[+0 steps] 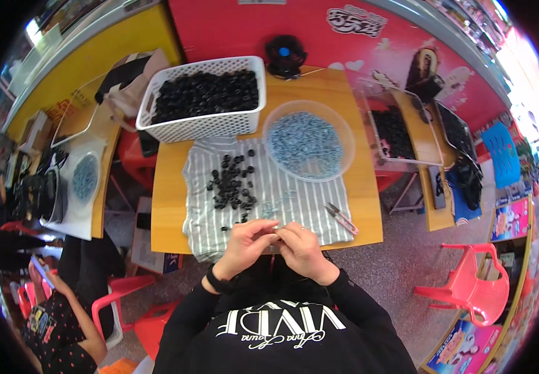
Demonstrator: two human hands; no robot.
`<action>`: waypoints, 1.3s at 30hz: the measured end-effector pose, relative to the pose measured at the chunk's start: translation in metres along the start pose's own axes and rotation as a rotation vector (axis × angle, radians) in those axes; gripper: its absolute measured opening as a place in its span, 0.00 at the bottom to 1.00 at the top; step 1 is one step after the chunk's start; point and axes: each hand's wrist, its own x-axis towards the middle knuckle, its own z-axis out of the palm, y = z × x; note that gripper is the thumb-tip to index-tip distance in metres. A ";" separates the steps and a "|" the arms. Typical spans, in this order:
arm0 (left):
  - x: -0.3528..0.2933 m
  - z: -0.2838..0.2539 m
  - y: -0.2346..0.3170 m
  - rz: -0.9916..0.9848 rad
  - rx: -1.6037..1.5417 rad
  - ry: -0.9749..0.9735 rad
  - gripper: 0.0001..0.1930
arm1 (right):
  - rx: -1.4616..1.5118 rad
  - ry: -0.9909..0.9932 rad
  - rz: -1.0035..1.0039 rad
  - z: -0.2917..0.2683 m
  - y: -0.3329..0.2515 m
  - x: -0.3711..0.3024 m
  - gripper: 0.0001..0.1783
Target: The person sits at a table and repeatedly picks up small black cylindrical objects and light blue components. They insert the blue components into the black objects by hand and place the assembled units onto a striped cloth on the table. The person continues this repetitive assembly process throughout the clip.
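Observation:
At the near edge of the striped cloth, my left hand (246,244) and my right hand (305,250) meet, fingertips pinched together. Whatever they hold between them is too small to make out. Small black round pieces (232,187) lie scattered on the cloth (205,161) just beyond my left hand. A few thin pale-blue pieces (280,202) lie beyond the fingertips. To the right of my right hand rests a pair of small thread snips (342,219) with pinkish handles. A round clear tub (348,144) full of small pale-blue pieces stands farther back.
A white perforated basket (204,129) heaped with black pieces stands at the table's back left. Behind the tub is a small black fan (285,55). A red plastic chair (472,283) stands at right. At left, a seated person (64,311) holds a phone.

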 end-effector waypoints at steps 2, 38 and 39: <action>-0.006 -0.001 -0.005 -0.069 -0.167 0.014 0.15 | 0.033 -0.020 0.038 -0.008 -0.008 0.003 0.12; -0.008 -0.020 0.001 -0.064 0.023 0.216 0.10 | -0.512 -0.194 0.211 0.008 0.012 0.046 0.06; -0.009 -0.015 0.003 -0.006 0.170 0.202 0.11 | -0.513 -0.187 0.195 0.009 0.013 0.045 0.05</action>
